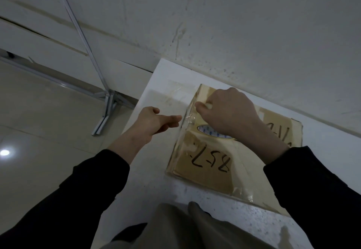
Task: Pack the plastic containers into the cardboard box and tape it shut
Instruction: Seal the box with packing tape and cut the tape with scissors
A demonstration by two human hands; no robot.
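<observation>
Taping step: right hand (230, 110) gripping tape roll (213, 132) on closed cardboard box (205, 170); left hand (156, 121) at 9 o'clock, pinching tape end. Next, probably: pressing strip down box side.

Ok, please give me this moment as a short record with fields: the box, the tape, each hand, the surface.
box: cardboard box, flaps closed, flat on the table, black handwriting on top
tape: clear strip stretched over the box's left edge; tape roll on the box top, partly under the right hand
left hand: beside the box's left edge, fingers pinching the tape end
right hand: on the box top, fist closed at the tape
surface: white table against a wall
containers: not visible
</observation>
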